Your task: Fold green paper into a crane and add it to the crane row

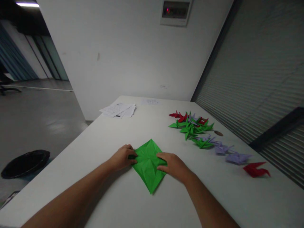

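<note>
A creased square of green origami paper (149, 164) lies turned like a diamond on the white table, one corner pointing at me. My left hand (123, 157) holds its left corner, fingertips and thumb closed in at the edge. On the opposite side, my right hand (174, 164) grips the right corner, with a finger and the thumb lying over the paper. Fold lines cross the middle of the sheet. The undersides of both corners are hidden by the hands.
Folded green paper cranes (190, 129) lie heaped with red and purple ones on the right. Purple cranes (237, 157) and a red crane (256, 170) trail toward me. Printed sheets (117, 110) lie at the back left. A black-lined bin (25, 163) stands left of the table.
</note>
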Available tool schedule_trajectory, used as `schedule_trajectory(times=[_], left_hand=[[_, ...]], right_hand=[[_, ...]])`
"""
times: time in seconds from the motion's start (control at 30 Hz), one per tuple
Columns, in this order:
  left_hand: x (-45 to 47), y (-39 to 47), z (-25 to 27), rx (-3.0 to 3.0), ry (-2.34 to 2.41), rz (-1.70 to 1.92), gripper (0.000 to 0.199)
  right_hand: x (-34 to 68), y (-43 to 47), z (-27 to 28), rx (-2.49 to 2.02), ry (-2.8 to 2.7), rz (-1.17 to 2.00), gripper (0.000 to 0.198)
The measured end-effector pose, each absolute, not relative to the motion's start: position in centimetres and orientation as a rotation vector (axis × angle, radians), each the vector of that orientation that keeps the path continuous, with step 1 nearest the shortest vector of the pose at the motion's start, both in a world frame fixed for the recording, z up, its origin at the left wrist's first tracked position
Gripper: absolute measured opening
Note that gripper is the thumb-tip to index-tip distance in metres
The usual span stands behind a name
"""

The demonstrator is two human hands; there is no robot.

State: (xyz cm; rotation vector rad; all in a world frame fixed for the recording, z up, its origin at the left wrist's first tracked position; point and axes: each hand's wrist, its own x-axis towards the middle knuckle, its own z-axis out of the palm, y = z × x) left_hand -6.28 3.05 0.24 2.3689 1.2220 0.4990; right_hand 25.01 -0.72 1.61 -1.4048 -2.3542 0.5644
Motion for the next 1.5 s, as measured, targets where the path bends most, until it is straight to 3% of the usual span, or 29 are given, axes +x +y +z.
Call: schedule_trajectory(times=[0.27, 0.47, 0.57, 0.7, 0.97, 1.5], left_hand=[[-7.6, 3.6, 0.9, 2.293, 1.261, 0.440, 0.034], [-8.0, 4.1, 0.6, 2.067, 1.368, 0.634, 0.070], [-7.9, 4.1, 0.4, 1.964, 1.329, 0.667, 0.076], [-7.6, 3.8, 0.4, 1.758, 1.230, 0.739, 0.072], [-7.0, 4.1, -0.4, 1.552, 1.126, 0.795, 0.043], [-8.4, 4.5, 0.4, 1.436, 1.132, 0.817, 0.044]], right_hand=[[25.3, -0.5, 1.0, -1.386, -2.318, 0.569, 0.061], [25.5, -0.4, 0.8, -1.380, -2.291, 0.585, 0.061], [25.6, -0.3, 0.6, -1.381, -2.267, 0.586, 0.060], [25.6, -0.2, 0.4, -1.375, -2.248, 0.585, 0.059], [25.7, 0.0, 0.6, -1.342, -2.221, 0.522, 0.053], [26.9, 1.1, -0.3, -1.265, -2.304, 0.403, 0.031]])
